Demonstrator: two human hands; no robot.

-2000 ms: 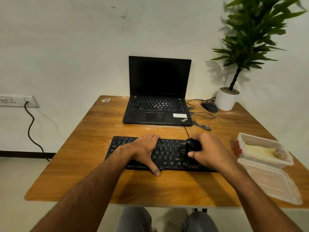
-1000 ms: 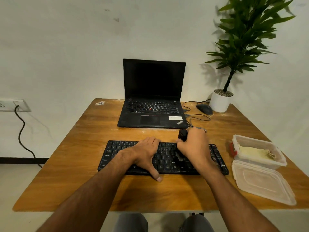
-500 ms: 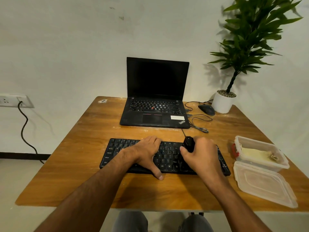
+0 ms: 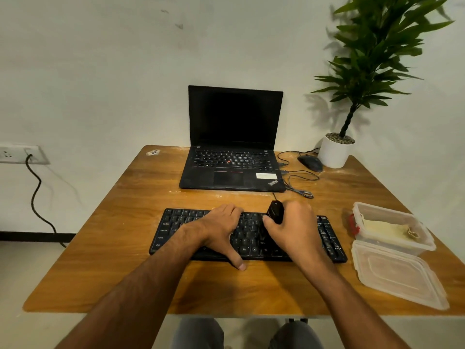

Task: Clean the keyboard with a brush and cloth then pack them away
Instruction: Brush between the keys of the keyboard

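My right hand (image 4: 294,230), gripping the brush (image 4: 275,212), has swept back toward twelve o'clock on the keyboard (image 4: 173,230); my left hand (image 4: 221,229) stays flat, steadying it — brushing continues.

The right hand (image 4: 297,230) closes its grip on a black brush (image 4: 275,212) over the keyboard (image 4: 173,227). Left of that grip, the left hand (image 4: 221,227) lies flat on the keys; the desk (image 4: 125,273) carries both.

A small office or home desk corner is shown. A wooden table with rounded corners (image 4: 141,197) is set against a plain white wall (image 4: 100,71), w/ an open black laptop (image 4: 232,157), a black wired mouse (image 4: 310,162), a green plant in a white pot (image 4: 336,152) and a white wall socket w/ black cable (image 4: 22,154).
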